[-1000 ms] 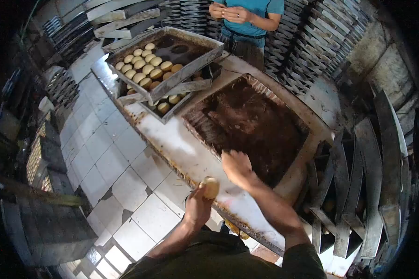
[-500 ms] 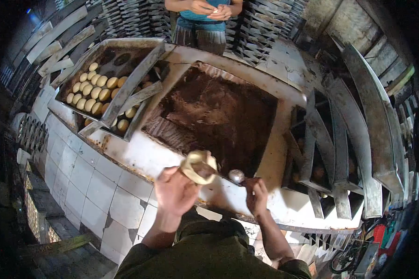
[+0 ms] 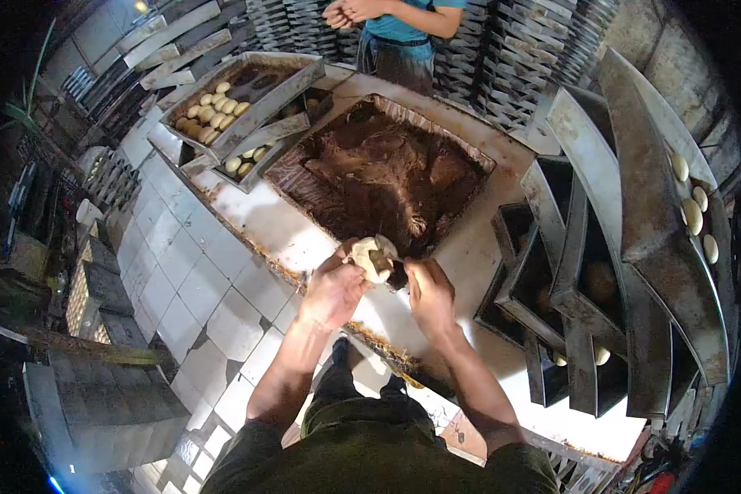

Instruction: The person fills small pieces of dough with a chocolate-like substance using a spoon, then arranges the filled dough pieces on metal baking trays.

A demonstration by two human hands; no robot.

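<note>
My left hand (image 3: 335, 292) cups a pale piece of dough (image 3: 374, 258), its fingers wrapped round the side and underneath. The dough is opened out like a small cup with uneven edges. Close on its right, my right hand (image 3: 431, 298) is closed round the dark, paste-smeared handle of a spoon (image 3: 398, 275). The spoon's end is at the dough, partly hidden there. Just beyond both hands, dark brown paste (image 3: 379, 173) fills a shallow square tray set in the white tabletop.
At the left, stacked metal trays (image 3: 259, 111) hold several round dough balls (image 3: 214, 109). More metal trays (image 3: 593, 288) are piled at the right, some with dough balls (image 3: 692, 216). A co-worker (image 3: 399, 41) stands across the table (image 3: 247, 230), hands together.
My right hand has brought the spoon from beside the paste up to the dough. The dough is now held between both hands. The camera view has shifted, and the co-worker's hands have moved left.
</note>
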